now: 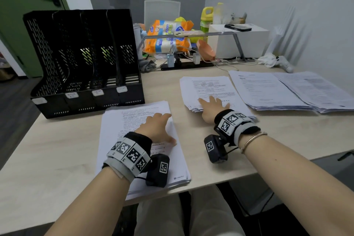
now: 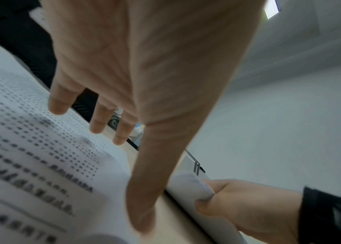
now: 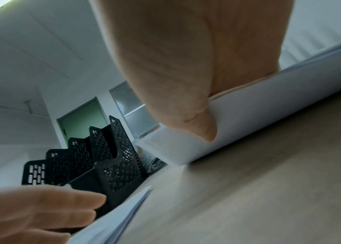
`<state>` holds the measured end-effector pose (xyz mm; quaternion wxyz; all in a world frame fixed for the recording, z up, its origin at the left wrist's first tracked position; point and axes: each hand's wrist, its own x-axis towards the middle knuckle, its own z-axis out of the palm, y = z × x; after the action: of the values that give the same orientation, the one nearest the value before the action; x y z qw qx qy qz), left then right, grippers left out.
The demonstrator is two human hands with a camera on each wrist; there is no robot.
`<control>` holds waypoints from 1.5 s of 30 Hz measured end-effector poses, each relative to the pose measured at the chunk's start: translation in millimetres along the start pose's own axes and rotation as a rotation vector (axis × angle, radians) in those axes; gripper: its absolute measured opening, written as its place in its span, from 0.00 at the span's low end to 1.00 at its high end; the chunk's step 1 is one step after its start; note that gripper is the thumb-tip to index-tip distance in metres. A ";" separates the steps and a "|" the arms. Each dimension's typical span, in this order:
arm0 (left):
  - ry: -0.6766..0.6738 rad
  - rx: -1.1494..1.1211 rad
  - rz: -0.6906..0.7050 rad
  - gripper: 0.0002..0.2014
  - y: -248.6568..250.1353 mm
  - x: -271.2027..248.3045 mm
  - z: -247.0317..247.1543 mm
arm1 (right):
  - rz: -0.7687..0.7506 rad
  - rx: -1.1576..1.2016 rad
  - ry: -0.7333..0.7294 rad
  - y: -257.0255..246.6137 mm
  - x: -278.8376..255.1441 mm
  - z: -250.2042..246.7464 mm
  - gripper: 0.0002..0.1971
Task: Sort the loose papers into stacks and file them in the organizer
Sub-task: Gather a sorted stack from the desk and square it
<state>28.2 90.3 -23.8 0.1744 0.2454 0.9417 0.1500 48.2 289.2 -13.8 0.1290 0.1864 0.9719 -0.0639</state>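
Observation:
A black four-slot organizer stands at the table's back left with no papers visible in its slots. In front of it lies a printed paper stack. My left hand rests on this stack with straight fingers, the thumb reaching to its right edge. My right hand pinches the near edge of the middle paper stack, fingers on top and thumb underneath. That edge is raised off the table. Two wider paper piles lie overlapping at the right.
Behind the papers stand a grey riser with a phone on it, tissue packs, an orange bowl, a power strip and a white box. A white controller lies at back right. Bare table shows at front left.

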 end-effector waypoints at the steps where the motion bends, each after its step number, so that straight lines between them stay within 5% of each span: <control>1: 0.018 -0.045 0.025 0.44 -0.1 1.4 0.1 | 0.017 0.008 0.005 2.2 3.2 1.6 0.33; 10: 0.149 -0.088 0.049 0.37 -2.9 0.5 -3.3 | 0.068 0.008 -0.079 16.4 -1.1 1.1 0.38; 17: 0.224 -0.175 0.017 0.37 -20.3 -17.8 -14.4 | -0.225 0.235 0.114 -27.7 -37.6 -10.8 0.36; 24: 0.256 -0.184 -0.175 0.44 -60.3 -54.3 -24.9 | -0.382 0.195 0.059 -70.2 -67.0 7.7 0.29; 32: 0.093 -0.127 -0.347 0.48 -89.5 -81.2 -17.4 | -0.304 0.151 -0.122 -94.2 -65.7 26.4 0.43; 38: 0.013 -0.069 -0.320 0.35 -96.4 -81.3 -20.8 | -0.307 0.385 -0.099 -100.4 -66.7 30.0 0.34; 45: 0.018 -0.031 -0.311 0.34 -99.0 -82.3 -17.3 | -0.181 0.552 -0.168 -105.6 -69.4 23.9 0.33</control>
<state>48.0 -38.1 -23.8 0.1908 0.0925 0.9675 0.1377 75.9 163.7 -9.7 0.1470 0.1212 0.9163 -0.3522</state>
